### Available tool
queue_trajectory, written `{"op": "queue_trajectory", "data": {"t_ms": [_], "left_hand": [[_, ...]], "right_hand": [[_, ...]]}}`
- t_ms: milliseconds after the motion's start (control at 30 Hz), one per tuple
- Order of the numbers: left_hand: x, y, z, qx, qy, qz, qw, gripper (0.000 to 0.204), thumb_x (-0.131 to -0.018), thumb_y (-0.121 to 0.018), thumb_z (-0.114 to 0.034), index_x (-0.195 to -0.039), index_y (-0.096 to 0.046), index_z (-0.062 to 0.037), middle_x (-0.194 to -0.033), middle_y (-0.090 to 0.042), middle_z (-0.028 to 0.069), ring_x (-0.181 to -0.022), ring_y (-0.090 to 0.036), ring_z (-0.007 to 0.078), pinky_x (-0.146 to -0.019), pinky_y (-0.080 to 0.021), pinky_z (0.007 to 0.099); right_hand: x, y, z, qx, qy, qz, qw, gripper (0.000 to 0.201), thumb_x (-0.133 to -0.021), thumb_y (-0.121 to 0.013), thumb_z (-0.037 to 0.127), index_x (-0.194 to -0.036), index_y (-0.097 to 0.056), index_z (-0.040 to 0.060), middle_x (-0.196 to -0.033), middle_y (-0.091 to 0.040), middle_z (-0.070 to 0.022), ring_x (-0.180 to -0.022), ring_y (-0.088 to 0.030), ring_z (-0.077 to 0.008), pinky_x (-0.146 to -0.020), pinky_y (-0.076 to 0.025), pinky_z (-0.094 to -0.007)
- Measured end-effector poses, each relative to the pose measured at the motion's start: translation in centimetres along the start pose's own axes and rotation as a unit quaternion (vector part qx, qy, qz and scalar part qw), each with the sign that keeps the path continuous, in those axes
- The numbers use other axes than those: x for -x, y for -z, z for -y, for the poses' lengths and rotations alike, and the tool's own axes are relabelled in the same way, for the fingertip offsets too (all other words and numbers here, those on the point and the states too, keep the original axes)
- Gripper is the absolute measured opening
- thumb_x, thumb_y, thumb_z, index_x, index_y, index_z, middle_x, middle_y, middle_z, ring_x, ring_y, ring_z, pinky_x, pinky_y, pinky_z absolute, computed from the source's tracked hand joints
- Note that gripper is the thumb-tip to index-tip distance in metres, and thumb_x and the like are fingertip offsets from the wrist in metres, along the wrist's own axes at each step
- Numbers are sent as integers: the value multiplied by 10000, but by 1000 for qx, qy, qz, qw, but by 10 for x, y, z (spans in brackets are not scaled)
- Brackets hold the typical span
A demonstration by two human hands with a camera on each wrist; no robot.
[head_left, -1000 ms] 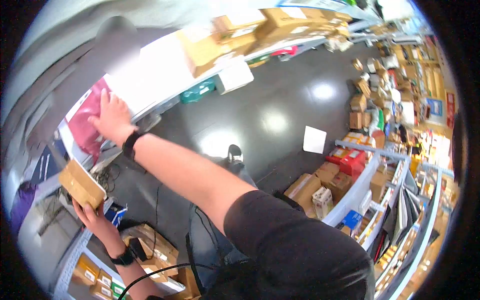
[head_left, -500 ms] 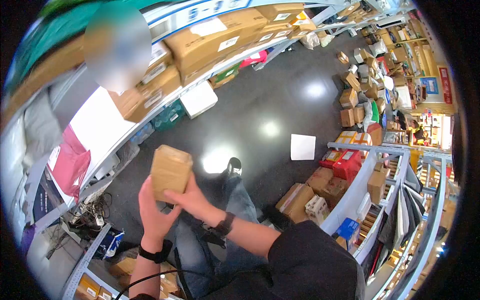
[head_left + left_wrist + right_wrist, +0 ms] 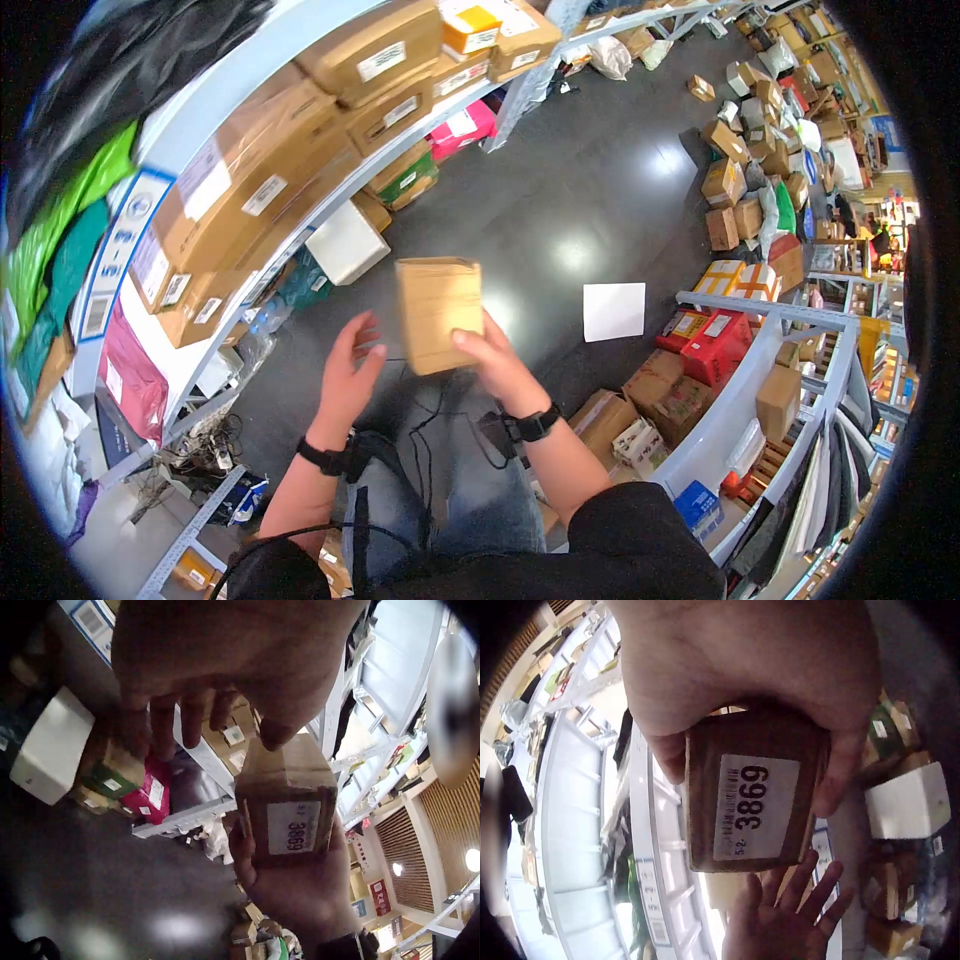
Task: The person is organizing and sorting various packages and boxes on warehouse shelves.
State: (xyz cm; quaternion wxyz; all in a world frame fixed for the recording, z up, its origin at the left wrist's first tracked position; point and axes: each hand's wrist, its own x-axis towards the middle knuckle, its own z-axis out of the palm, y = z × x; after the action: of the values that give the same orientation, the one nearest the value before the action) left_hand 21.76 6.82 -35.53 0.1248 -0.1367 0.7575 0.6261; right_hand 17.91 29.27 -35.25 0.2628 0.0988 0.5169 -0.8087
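Observation:
My right hand [image 3: 500, 370] grips a small brown cardboard box [image 3: 438, 318] in front of me, above the floor, thumb on its near face. A white label [image 3: 756, 806] reading 3869 with a barcode is stuck to one end of the box. To the left of the box in the head view is my left hand [image 3: 347, 385], apart from it, fingers loosely spread and holding nothing. In the right wrist view, the left hand [image 3: 780, 922] shows palm and fingers below the box.
At left, a shelf rack holds large cardboard boxes [image 3: 255, 190] and a maroon plastic parcel [image 3: 135, 375]. A white box [image 3: 347, 243] stands under it. A white sheet [image 3: 614, 311] lies on the dark floor. At right are red boxes [image 3: 715, 343] and another rack [image 3: 740, 410].
Earlier the left hand held the box while the right reached to the maroon parcel; then both hands held it. Now the left has let go, and the box has moved right in view.

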Motion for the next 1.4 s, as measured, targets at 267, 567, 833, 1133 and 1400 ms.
{"op": "queue_trajectory", "data": {"t_ms": [267, 567, 833, 1133, 1400], "left_hand": [[-56, -71, -44, 1, -7, -10, 1000, 319, -911, -584, -96, -1225, -566, -43, -1177, -633, 85, -1067, -599, 190, -911, -469, 309], [-13, 62, -17, 21, -26, -365, 930, 161, -961, -538, -132, -1041, -637, -33, -782, -575, -14, -697, -492, 63, -629, -408, 229], [38, 200, 51, 18, -35, -542, 839, 446, -947, -559, -177, -1317, -418, 27, -1308, -462, 144, -1185, -462, 220, -1022, -353, 327], [12, 271, 60, 171, 83, -332, 924, 753, -940, -593, -355, -1489, -175, -52, -1413, -396, 174, -1257, -450, 254, -1002, -401, 376], [-7, 276, 65, 257, 52, -249, 932, 512, -945, -563, -327, -1346, -405, -51, -1266, -510, 104, -1148, -486, 204, -970, -415, 355]], "right_hand": [[-10, 83, 61, -46, -29, -73, 996, 720, -823, -625, 306, -1417, -351, 7, -1337, -494, -121, -1238, -460, -225, -1042, -333, -353], [-49, 39, 75, 29, -26, 163, 986, 870, -670, -745, 134, -1420, -320, 14, -1338, -469, -91, -1277, -418, -200, -1080, -305, -318], [-52, -82, -15, 147, -24, 308, 940, 882, -633, -822, 225, -1367, -374, 29, -1392, -394, -140, -1311, -378, -270, -1096, -303, -372], [-94, -219, -71, 293, 143, 292, 899, 901, -536, -831, 226, -1324, -439, 31, -1541, -140, -254, -1423, -189, -398, -1134, -252, -431], [-125, -247, -97, 402, 189, 245, 862, 840, -538, -828, 219, -1288, -478, 73, -1520, -137, -307, -1438, -134, -411, -1146, -218, -426]]}}
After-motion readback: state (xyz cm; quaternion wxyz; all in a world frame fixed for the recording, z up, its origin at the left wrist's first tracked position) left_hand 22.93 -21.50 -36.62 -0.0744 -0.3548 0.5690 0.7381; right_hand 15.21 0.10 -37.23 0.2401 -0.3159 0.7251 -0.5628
